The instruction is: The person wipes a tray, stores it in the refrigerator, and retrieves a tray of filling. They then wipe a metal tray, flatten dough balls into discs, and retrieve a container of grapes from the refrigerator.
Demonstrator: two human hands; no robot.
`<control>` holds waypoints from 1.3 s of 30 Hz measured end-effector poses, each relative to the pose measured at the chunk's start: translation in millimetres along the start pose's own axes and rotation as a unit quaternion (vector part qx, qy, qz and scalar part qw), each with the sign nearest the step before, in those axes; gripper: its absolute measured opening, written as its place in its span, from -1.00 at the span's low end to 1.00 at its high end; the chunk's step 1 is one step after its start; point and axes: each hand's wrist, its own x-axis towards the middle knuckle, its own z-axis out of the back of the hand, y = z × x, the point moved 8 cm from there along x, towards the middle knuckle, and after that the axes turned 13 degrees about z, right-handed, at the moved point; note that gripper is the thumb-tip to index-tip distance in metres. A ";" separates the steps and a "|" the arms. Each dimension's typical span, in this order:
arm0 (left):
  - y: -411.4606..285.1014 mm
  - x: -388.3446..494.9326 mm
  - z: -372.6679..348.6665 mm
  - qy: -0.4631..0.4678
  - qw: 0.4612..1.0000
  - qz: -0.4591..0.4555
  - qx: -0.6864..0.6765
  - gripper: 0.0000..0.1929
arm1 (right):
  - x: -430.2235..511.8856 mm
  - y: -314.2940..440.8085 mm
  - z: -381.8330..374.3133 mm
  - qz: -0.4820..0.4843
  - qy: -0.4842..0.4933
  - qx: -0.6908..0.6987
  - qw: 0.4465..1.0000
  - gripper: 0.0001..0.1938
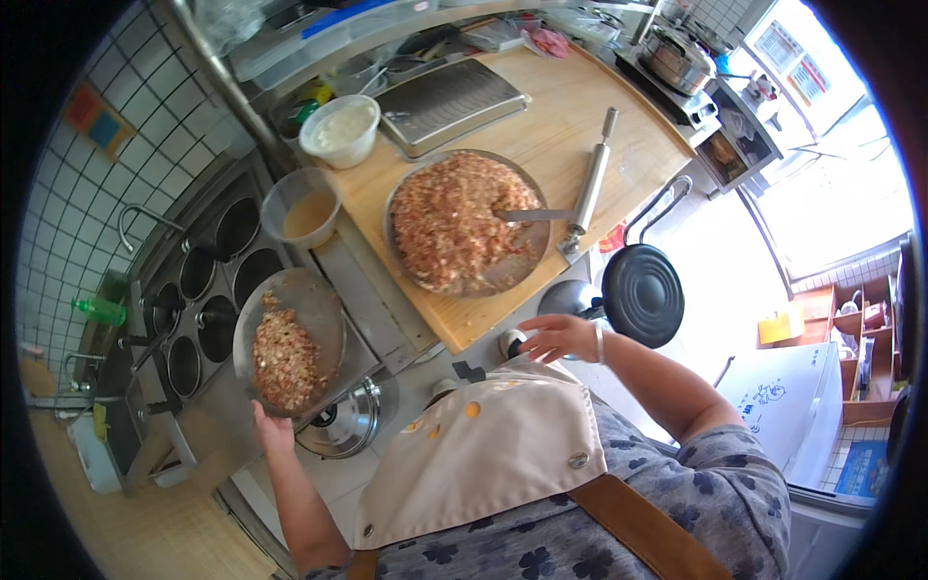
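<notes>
My left hand grips the near rim of a round metal bowl that holds a smaller portion of minced filling. Over the floor, off the corner of the wooden worktop, my right hand is empty with its fingers apart. A larger metal bowl full of minced filling sits on the worktop. A flat metal utensil is stuck in that filling. Right of it lies a metal rolling pin. Behind stand a white tub of pale contents and a clear tub of brownish liquid.
A lidded metal tray lies at the back of the worktop. Round cooker wells are at left. A black pan hangs beyond the right edge. A metal pot stands on a cooker at upper right.
</notes>
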 end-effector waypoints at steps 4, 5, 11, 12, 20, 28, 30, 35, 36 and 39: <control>18.2 -13.2 -18.1 -0.011 1.000 0.005 -0.012 -0.51 | -44.6 2.4 141.6 0.009 -0.237 -0.031 0.971 -0.65; 20.2 -19.2 -20.7 0.012 1.000 -0.017 -0.021 -0.50 | -48.1 9.2 168.0 0.013 -0.288 -0.054 0.956 -0.66; 54.1 -25.2 -8.2 -0.059 0.984 -0.070 -0.152 -0.64 | -1.2 117.3 204.4 0.174 -0.126 -0.205 0.955 -0.70; 56.4 -29.0 -5.8 -0.073 0.981 -0.085 -0.161 -0.66 | 3.0 131.4 201.3 0.179 -0.103 -0.207 0.956 -0.70; 103.6 -76.8 -3.7 -0.073 0.976 -0.126 -0.160 -0.59 | 20.0 203.7 123.8 0.359 -0.163 -0.475 0.787 -0.71; 120.2 -103.5 18.9 -0.036 0.985 -0.096 -0.137 -0.56 | 84.4 201.1 78.4 0.155 -0.035 -0.625 0.764 -0.73; 115.4 -104.0 19.6 -0.016 0.988 -0.096 -0.121 -0.57 | 56.0 231.3 82.0 0.178 -0.058 -0.670 0.718 -0.77; 119.5 -104.7 4.6 0.037 0.992 -0.059 -0.106 -0.53 | -8.1 257.8 101.8 0.175 -0.112 -0.424 0.882 -0.76; 124.1 -104.3 -0.1 0.044 0.991 -0.047 -0.113 -0.50 | -9.7 251.0 95.5 0.183 -0.108 -0.374 0.903 -0.75; 139.8 -100.8 -2.8 0.001 0.989 -0.012 -0.146 -0.42 | 10.7 215.3 52.9 0.188 -0.055 -0.249 0.949 -0.65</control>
